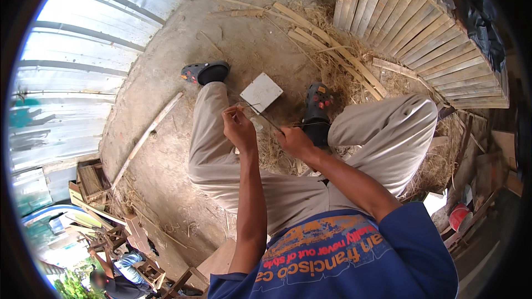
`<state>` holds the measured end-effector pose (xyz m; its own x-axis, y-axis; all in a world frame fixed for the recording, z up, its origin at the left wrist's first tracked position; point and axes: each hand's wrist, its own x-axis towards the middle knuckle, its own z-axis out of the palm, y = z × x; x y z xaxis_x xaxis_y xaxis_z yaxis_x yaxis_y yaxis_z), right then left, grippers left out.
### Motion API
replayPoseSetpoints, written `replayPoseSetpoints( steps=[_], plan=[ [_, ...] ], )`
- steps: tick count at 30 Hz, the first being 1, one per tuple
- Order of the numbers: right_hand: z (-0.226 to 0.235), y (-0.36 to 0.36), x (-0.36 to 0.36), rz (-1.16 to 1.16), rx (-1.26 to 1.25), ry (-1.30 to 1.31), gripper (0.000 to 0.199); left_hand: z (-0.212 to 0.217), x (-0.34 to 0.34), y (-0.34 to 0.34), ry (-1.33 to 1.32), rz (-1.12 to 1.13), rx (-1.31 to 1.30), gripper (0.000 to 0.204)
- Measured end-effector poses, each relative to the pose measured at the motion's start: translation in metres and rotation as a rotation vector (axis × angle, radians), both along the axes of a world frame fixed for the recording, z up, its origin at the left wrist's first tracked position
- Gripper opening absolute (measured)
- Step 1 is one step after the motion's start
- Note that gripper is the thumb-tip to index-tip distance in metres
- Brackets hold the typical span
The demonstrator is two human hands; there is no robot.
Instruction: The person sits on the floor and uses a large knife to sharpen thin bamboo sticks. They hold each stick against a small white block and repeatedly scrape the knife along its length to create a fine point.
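My right hand (295,143) is closed around the near end of a thin, dark, rod-like tool (269,120), which slants up and left between my knees. My left hand (239,128) has its fingertips pinched together close to the tool's far end. Something thin and pale seems to be between them, too small to make out. Just beyond both hands, a white square block or box (262,92) lies on the ground between my dark clogs (317,105). A thin dark strand (310,124) sticks out to the right of my right hand.
Long wooden strips (338,50) and straw-like shavings lie on the dirt floor ahead. Stacked slats (410,27) stand at the far right. A corrugated metal wall (77,50) runs along the left. Another person (119,279) sits at the lower left; a red container (459,217) stands right.
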<state>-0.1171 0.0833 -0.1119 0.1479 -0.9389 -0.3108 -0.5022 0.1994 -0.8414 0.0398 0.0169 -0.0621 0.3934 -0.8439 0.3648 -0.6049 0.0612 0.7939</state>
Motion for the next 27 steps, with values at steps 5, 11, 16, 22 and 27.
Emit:
replayPoseSetpoints(
  steps=[5,11,16,22,27],
  plan=[
    [0.0,-0.002,-0.003,-0.054,0.025,0.055,0.045,-0.001,0.0,0.003,0.08,0.044,0.002,0.007],
    [-0.01,0.001,-0.003,-0.053,-0.02,0.098,0.042,-0.005,0.0,0.006,0.133,0.026,0.017,0.008],
    [-0.013,0.004,-0.006,-0.017,-0.051,-0.002,0.039,-0.002,0.0,0.005,0.072,0.015,-0.003,0.007],
    [-0.005,0.002,-0.001,0.021,-0.101,0.0,0.041,0.004,0.002,0.003,0.111,0.033,0.025,0.009],
    [0.008,0.002,0.003,-0.019,0.043,-0.02,0.04,0.002,0.0,0.003,0.05,0.037,-0.008,0.009]
  ],
)
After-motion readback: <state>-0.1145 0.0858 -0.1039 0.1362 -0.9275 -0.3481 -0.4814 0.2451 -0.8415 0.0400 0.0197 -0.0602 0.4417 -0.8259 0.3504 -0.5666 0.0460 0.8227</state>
